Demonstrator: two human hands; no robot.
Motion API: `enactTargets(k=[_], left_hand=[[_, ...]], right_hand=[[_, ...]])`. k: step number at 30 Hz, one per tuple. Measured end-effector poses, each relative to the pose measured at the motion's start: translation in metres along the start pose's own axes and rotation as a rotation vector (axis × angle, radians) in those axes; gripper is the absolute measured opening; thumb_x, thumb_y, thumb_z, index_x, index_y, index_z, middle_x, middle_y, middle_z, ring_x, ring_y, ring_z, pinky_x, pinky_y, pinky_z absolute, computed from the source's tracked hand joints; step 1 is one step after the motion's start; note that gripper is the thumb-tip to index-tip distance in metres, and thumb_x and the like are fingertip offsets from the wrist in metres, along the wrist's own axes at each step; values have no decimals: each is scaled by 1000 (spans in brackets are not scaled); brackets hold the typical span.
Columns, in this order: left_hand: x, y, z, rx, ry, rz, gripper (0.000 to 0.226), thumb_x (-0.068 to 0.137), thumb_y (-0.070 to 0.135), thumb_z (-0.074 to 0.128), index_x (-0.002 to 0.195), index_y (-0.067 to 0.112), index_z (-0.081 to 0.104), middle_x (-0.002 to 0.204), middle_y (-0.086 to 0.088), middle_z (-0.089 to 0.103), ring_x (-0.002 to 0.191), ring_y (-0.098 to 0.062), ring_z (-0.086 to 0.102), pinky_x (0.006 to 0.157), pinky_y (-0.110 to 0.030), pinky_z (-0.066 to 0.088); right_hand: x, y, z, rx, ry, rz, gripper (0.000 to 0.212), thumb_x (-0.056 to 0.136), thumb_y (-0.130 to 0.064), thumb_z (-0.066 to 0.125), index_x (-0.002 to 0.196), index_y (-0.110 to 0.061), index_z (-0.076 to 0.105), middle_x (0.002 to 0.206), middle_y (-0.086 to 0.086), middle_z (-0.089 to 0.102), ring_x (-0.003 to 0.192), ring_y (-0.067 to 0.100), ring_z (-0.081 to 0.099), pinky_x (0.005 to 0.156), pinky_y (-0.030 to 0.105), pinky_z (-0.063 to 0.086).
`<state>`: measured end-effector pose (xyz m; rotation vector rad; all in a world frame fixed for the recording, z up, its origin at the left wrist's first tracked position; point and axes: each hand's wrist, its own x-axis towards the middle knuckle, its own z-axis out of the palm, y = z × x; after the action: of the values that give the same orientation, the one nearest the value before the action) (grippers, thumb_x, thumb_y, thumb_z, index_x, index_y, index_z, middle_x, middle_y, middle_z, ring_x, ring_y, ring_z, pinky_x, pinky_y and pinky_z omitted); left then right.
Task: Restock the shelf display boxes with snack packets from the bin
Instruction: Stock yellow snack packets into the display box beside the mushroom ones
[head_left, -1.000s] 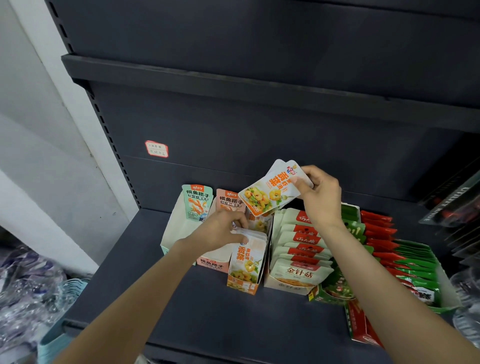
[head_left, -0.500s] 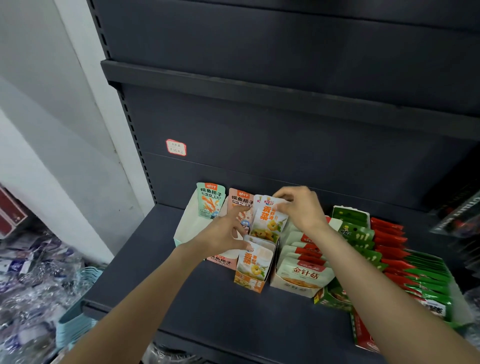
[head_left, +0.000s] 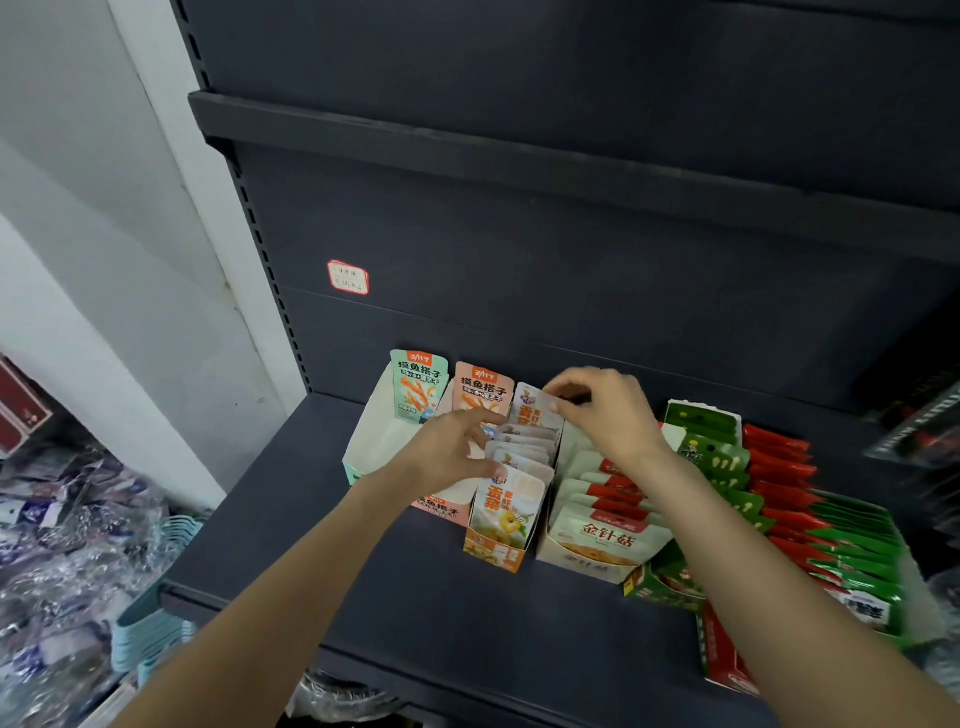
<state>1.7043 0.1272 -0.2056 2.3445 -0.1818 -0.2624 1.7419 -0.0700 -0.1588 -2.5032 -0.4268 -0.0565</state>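
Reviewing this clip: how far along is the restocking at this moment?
Done: the orange display box and the beige box hold rows of packets. In hand: the right hand pinches a white-orange packet at the back of the orange box while the left hand steadies the row. Left: the mint box looks nearly empty.

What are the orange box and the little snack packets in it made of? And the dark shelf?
The orange box looks like thin printed cardboard: folded flat walls, white inside. The snack packets seem to be glossy plastic film with flat sealed edges. The dark shelf is probably painted metal, matte, with slotted uprights, though that is a guess.
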Motion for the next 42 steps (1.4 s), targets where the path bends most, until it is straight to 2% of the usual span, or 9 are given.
enactTargets(k=[3, 6, 10, 18, 22, 27, 33, 39, 42], left_hand=[[4, -3, 4, 25, 45, 29, 61, 77, 30, 76, 131, 30, 48, 122, -1, 49, 101, -12, 51, 90, -25, 45], [9, -3, 7, 44, 49, 58, 60, 78, 30, 75, 130, 26, 46, 135, 1, 43, 119, -16, 48, 101, -32, 42], [18, 1, 11, 64, 56, 39, 61, 79, 30, 73, 131, 25, 42, 130, 5, 54, 116, -14, 52, 98, -33, 46], [13, 10, 9, 319, 153, 65, 63, 84, 38, 65, 139, 28, 36, 141, 1, 43, 125, -20, 45, 103, -47, 39], [-12, 24, 3, 315, 337, 129, 43, 88, 33, 61, 128, 22, 51, 127, -1, 56, 113, -20, 54, 95, -42, 45], [-72, 38, 16, 222, 533, 171, 21, 90, 21, 55, 110, 16, 62, 98, -1, 68, 87, -20, 62, 80, -40, 50], [-167, 40, 48, 218, 603, 26, 18, 90, 25, 55, 106, 18, 62, 92, 4, 67, 80, -18, 62, 70, -32, 48], [-271, -1, 80, 142, 578, -192, 16, 91, 22, 56, 102, 14, 64, 81, 1, 65, 77, -21, 61, 67, -33, 50], [-320, -40, 92, 53, 508, -361, 17, 91, 21, 55, 105, 16, 64, 86, 0, 69, 80, -20, 63, 72, -29, 49]], right_hand=[[-6, 11, -6, -59, 90, -4, 22, 88, -19, 64, 109, -21, 68, 111, -2, 66, 107, 14, 58, 92, 32, 47], [-12, 22, -7, -51, 57, 44, 24, 91, -27, 61, 114, -21, 66, 112, 0, 64, 109, 17, 56, 93, 34, 46], [-15, 21, -6, -89, -1, 53, 29, 90, -39, 58, 113, -22, 66, 110, -2, 64, 105, 16, 57, 89, 36, 47], [-27, 9, -8, -141, 107, 46, 28, 91, -28, 60, 117, -19, 64, 117, 1, 61, 112, 18, 51, 93, 33, 43], [-55, -9, -9, -138, 190, -8, 27, 92, -22, 57, 118, -18, 63, 117, -2, 58, 113, 15, 48, 95, 30, 41], [-106, -29, 4, 2, 128, -25, 26, 92, -19, 57, 117, -19, 64, 111, -3, 58, 104, 14, 53, 90, 25, 42], [-183, -41, 37, 36, 3, -91, 25, 91, -18, 55, 114, -17, 65, 110, 2, 62, 102, 21, 57, 88, 40, 48], [-256, -68, 89, 116, -195, -63, 24, 94, -21, 53, 116, -20, 63, 108, -1, 59, 99, 14, 59, 83, 30, 50], [-285, -85, 128, 158, -291, -48, 23, 94, -18, 53, 114, -18, 63, 106, 0, 60, 95, 15, 60, 82, 31, 51]])
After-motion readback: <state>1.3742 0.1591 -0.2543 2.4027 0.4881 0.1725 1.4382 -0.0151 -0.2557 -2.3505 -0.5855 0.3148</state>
